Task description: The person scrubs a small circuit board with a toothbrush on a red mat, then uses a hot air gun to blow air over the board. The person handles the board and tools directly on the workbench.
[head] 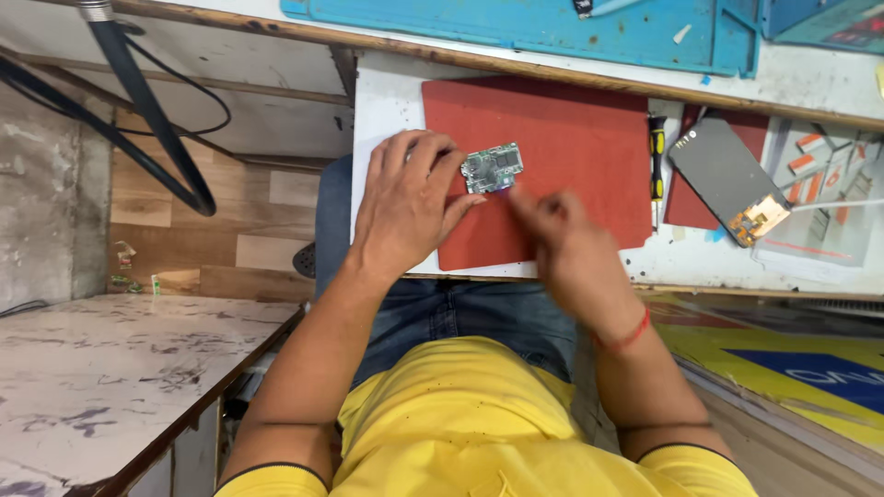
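My left hand (405, 198) grips a small green circuit board (493, 167) by its left edge and holds it just above a red mat (571, 138). My right hand (566, 244) is blurred, its fingertips reaching up to the board's lower right corner; whether they pinch anything I cannot tell. A red thread band circles my right wrist.
A phone body with an orange flex part (732, 179) lies to the right of the mat, beside a yellow-and-black screwdriver (657, 161). A blue work mat (552, 28) lies at the far edge. A marbled side table (110, 368) stands at lower left, black cables (138, 101) above it.
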